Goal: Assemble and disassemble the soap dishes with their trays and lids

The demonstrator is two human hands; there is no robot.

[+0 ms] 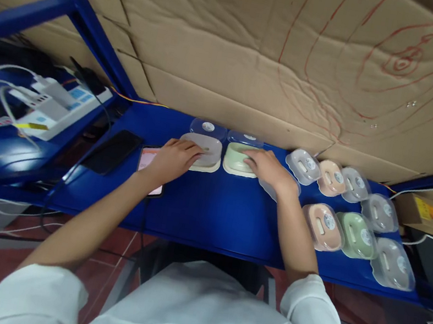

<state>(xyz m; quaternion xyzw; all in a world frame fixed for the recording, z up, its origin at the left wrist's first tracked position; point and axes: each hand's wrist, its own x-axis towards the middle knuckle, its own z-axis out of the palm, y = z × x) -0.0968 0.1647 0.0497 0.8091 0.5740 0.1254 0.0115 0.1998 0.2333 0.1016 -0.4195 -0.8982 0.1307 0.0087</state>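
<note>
On the blue tabletop, a grey soap dish [213, 149] and a green soap dish [234, 157] stand side by side, each with a pale base. My left hand [177, 158] is closed on the left part of the grey dish, fingertips over its middle. At the right end of the green dish, my right hand [268, 166] grips the rim, its fingers partly hiding that side. Behind each dish lies a clear lid, the left lid [208, 128] and the right lid [248, 138], each with a round label. A clear plastic piece [274, 189] lies partly under my right wrist.
Several lidded soap dishes stand to the right, among them a pink one [325, 226] and a green one [357, 234]. A lit phone [156, 188] and a dark phone [113, 150] lie left. Beyond are a power strip [70, 108] and cables. A cardboard wall [220, 45] rises behind.
</note>
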